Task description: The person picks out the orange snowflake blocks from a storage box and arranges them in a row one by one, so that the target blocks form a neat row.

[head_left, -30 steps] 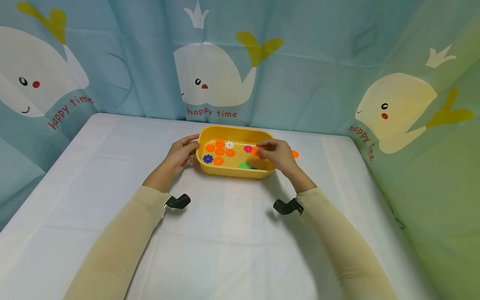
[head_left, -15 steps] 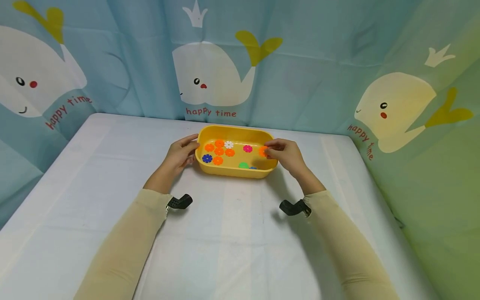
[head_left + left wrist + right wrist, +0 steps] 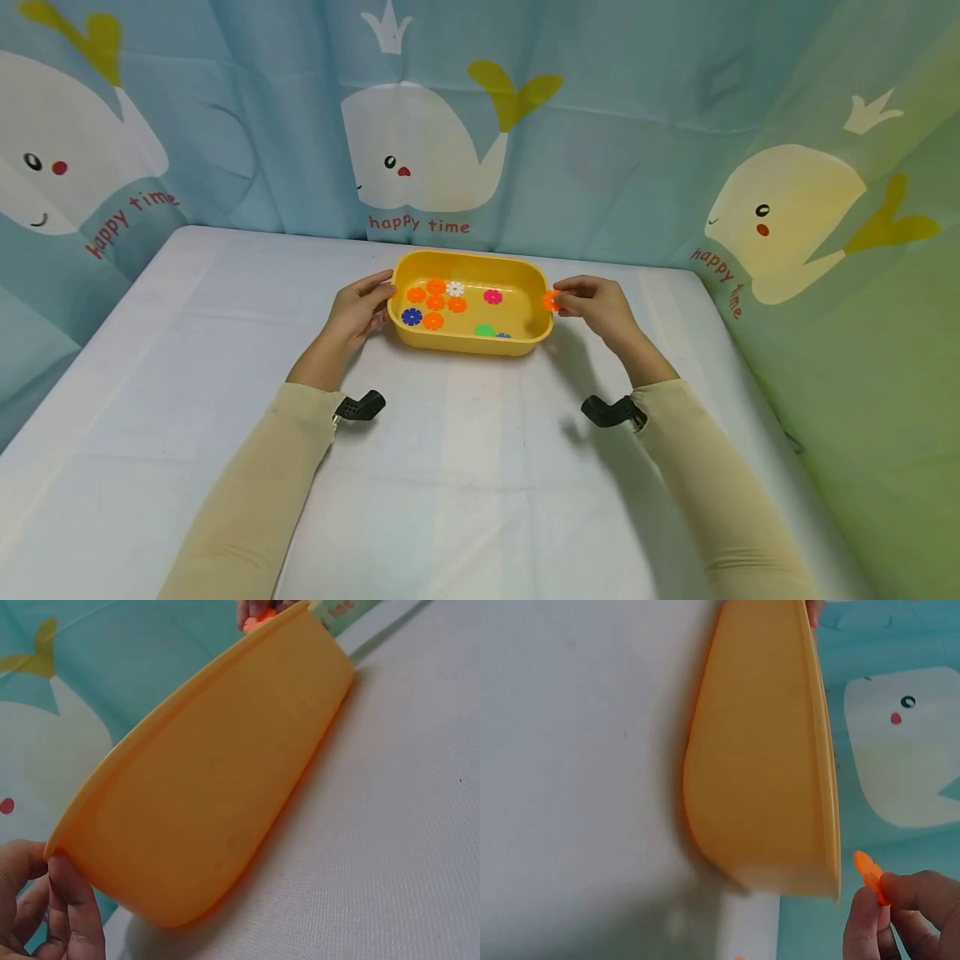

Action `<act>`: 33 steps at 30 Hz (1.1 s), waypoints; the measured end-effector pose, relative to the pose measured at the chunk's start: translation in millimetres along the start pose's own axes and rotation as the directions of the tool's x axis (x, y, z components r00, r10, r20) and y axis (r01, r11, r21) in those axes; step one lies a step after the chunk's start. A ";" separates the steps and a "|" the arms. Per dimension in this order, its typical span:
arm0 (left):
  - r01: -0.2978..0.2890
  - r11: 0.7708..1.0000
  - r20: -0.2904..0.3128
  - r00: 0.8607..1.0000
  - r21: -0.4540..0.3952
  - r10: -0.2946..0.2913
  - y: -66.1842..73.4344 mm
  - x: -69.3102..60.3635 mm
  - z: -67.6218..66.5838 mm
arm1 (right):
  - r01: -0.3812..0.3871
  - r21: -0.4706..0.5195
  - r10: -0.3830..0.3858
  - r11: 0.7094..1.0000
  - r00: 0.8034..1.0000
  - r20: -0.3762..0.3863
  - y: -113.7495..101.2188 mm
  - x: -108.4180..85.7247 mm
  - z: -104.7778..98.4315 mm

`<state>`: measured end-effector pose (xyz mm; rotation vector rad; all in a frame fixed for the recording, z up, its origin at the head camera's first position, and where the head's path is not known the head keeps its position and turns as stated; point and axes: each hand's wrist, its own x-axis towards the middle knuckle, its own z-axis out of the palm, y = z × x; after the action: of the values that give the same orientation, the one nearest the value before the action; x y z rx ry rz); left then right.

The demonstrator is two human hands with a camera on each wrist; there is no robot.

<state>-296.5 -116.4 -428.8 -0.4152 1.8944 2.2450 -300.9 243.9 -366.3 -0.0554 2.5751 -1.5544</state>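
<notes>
A yellow oblong tub (image 3: 472,343) stands on the table, its left end rim gripped by my left hand (image 3: 357,312), thumb and fingers on either side in the left wrist view. My right hand (image 3: 602,312) pinches an orange flower-shaped disc (image 3: 551,300) just at the tub's right rim; in the right wrist view the disc (image 3: 870,876) is between thumb and fingers, clear of the tub (image 3: 761,765). Inside the tub lie several orange discs (image 3: 436,302), a white one (image 3: 454,288), a dark blue one (image 3: 412,317), a pink one (image 3: 492,297), a green one (image 3: 485,331) and a partly hidden blue one (image 3: 503,335).
A pale cloth covers the table (image 3: 465,467). Behind it and at the right hangs a curtain (image 3: 615,183) printed with whales. Part of another orange piece (image 3: 739,958) shows at the bottom edge of the right wrist view.
My right hand has moved rightward with the orange disc, from over the tub's inside to its right rim. My left hand keeps its grip on the left end.
</notes>
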 end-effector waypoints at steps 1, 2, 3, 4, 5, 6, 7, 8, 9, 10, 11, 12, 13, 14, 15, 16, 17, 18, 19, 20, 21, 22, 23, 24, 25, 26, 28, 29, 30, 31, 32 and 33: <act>0.003 1.000 0.001 1.000 -0.001 -0.003 0.0 -0.1 -0.2 | -0.002 0.006 0.002 1.000 1.000 -0.001 0.9 -0.2 -2.7; 0.004 1.000 0.004 1.000 -0.004 -0.004 0.1 -0.2 -0.2 | -0.004 0.007 0.004 1.000 1.000 -0.003 1.7 -0.6 -5.4; 0.007 1.000 0.007 1.000 -0.005 -0.007 0.2 -0.3 -0.2 | -0.007 0.009 0.007 1.000 1.000 -0.004 2.6 -0.8 -8.1; 0.010 1.000 0.008 1.000 -0.006 -0.010 0.4 -0.4 -0.4 | -0.011 0.013 0.011 1.000 1.000 -0.004 3.1 -1.2 -10.6; 0.013 1.000 0.009 1.000 -0.011 -0.013 0.5 -0.2 -0.6 | -0.015 0.020 0.015 1.000 1.000 -0.004 3.4 -1.7 -13.1; 0.017 1.000 0.012 1.000 -0.013 -0.017 0.8 -0.4 -0.8 | -0.023 0.023 0.024 0.999 1.000 -0.006 3.1 -2.4 -15.5; 0.022 1.000 0.017 1.000 -0.018 -0.022 0.9 -0.4 -1.2 | -0.033 0.025 0.033 0.999 0.999 -0.008 2.4 -3.2 -17.9; 0.027 0.999 0.020 0.999 -0.029 -0.027 1.0 -0.5 -1.5 | -0.042 0.022 0.042 0.999 0.999 -0.010 1.4 -4.1 -20.2; 0.035 0.999 0.025 0.999 -0.038 -0.034 1.3 -0.6 -1.8 | -0.051 0.022 0.051 0.998 0.999 -0.011 0.7 -4.9 -22.5; 0.043 0.998 0.028 0.999 -0.054 -0.042 1.5 -0.8 -2.1 | -0.060 0.016 0.060 0.998 0.998 -0.014 0.2 -5.5 -24.8; 0.052 0.996 0.031 0.998 -0.070 -0.050 1.7 -0.9 -2.3 | -0.067 0.010 0.068 0.998 0.998 -0.016 0.6 -5.6 -27.1; 0.062 0.994 0.037 0.998 -0.087 -0.059 2.1 -1.0 -2.7 | -0.075 0.000 0.075 0.997 0.997 -0.019 1.9 -5.2 -29.4; 0.072 0.992 0.040 0.997 -0.104 -0.068 2.3 -1.1 -2.8 | -0.081 -0.009 0.081 0.997 0.997 -0.018 4.2 -4.3 -31.7; 0.080 0.989 0.044 0.996 -0.121 -0.075 2.6 -1.1 -2.8 | -0.084 -0.018 0.084 0.996 0.996 -0.019 7.6 -2.7 -34.1; 0.088 0.988 0.047 0.996 -0.131 -0.082 3.0 -0.8 -2.7 | -0.087 -0.028 0.087 0.996 0.996 -0.022 11.8 -0.7 -36.6; 0.095 0.985 0.049 0.995 -0.142 -0.089 3.5 -0.8 -2.7 | -0.087 -0.037 0.087 0.995 0.996 -0.026 16.0 1.3 -38.9; 0.100 0.984 0.051 0.994 -0.146 -0.094 3.9 -0.6 -2.7 | -0.086 -0.047 0.084 0.995 0.996 -0.032 20.2 3.2 -41.1; 0.103 0.984 0.053 0.994 -0.146 -0.097 4.5 -0.7 -2.6 | -0.088 -0.057 0.085 0.995 0.996 -0.038 23.2 4.4 -43.2; 0.104 0.984 0.051 0.994 -0.144 -0.097 4.9 -0.5 -2.7 | -0.089 -0.063 0.086 0.994 0.995 -0.044 25.9 5.9 -44.8; 0.102 0.985 0.048 0.994 -0.138 -0.097 5.2 -0.3 -2.8 | -0.089 -0.067 0.085 0.994 0.995 -0.050 28.1 7.0 -46.4; 0.102 0.986 0.045 0.994 -0.131 -0.097 5.4 -0.1 -3.0 | -0.088 -0.068 0.084 0.994 0.995 -0.055 29.7 7.9 -47.6; 0.100 0.987 0.042 0.995 -0.127 -0.095 5.7 -0.2 -3.2 | -0.088 -0.068 0.084 0.994 0.995 -0.058 31.1 8.5 -48.7; 0.096 0.988 0.039 0.995 -0.121 -0.091 5.6 -0.2 -3.3 | -0.090 -0.071 0.086 0.993 0.995 -0.059 32.3 8.9 -49.7; 0.092 0.989 0.036 0.995 -0.117 -0.088 5.6 -0.3 -3.3 | -0.093 -0.068 0.090 0.993 0.994 -0.056 33.3 9.3 -50.7; 0.087 0.990 0.032 0.996 -0.115 -0.084 5.4 -0.2 -3.3 | -0.095 -0.066 0.092 0.993 0.994 -0.055 35.1 10.2 -51.6; 0.084 0.990 0.031 0.996 -0.109 -0.081 5.3 -0.2 -3.3 | -0.096 -0.068 0.093 0.993 0.994 -0.054 36.8 10.9 -52.6; 0.077 0.991 0.029 0.997 -0.105 -0.074 5.0 -0.6 -2.9 | -0.102 -0.079 0.098 0.992 0.993 -0.058 40.5 12.2 -54.9; 0.072 0.992 0.027 0.997 -0.101 -0.069 4.8 -0.7 -2.6 | -0.106 -0.085 0.101 0.991 0.993 -0.061 42.5 12.9 -56.2; 0.068 0.993 0.028 0.997 -0.096 -0.065 4.7 -0.7 -2.4 | -0.109 -0.090 0.103 0.990 0.992 -0.068 44.8 13.7 -57.5; 0.065 0.994 0.028 0.998 -0.090 -0.063 4.5 -0.8 -2.1 | -0.113 -0.101 0.105 0.989 0.992 -0.075 47.0 14.3 -58.9; 0.064 0.994 0.029 0.998 -0.085 -0.061 4.4 -0.8 -1.9 | -0.117 -0.106 0.109 0.987 0.991 -0.081 49.1 15.0 -60.1; 0.063 0.994 0.029 0.998 -0.085 -0.060 4.2 -0.6 -1.6 | -0.123 -0.110 0.114 0.986 0.990 -0.086 51.2 15.6 -61.4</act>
<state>-297.0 -118.6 -424.9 -0.4482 1.7532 2.2861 -322.6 320.1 -384.8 0.1482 2.6718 -1.3940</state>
